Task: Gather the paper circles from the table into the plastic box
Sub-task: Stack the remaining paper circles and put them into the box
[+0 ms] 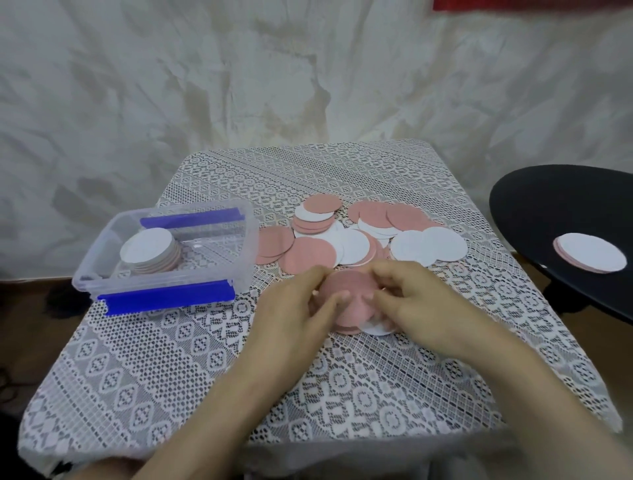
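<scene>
Left hand and right hand both curl round 1 stack of circles, squaring edges, likely for 1 clean lift into box.

A crumpled white sheet forms the backdrop from 9 to 3 o'clock, creased all over and marked with yellowish stains near 12 o'clock. A red strip runs along the top edge at 1 o'clock. The worktop fills the middle, covered by a white lace cloth. At 3 o'clock a round black table stands just beside it, with a dark support underneath. Brown floor shows at 9 o'clock, with thin dark cords at 8 o'clock. The light is soft and even.
</scene>
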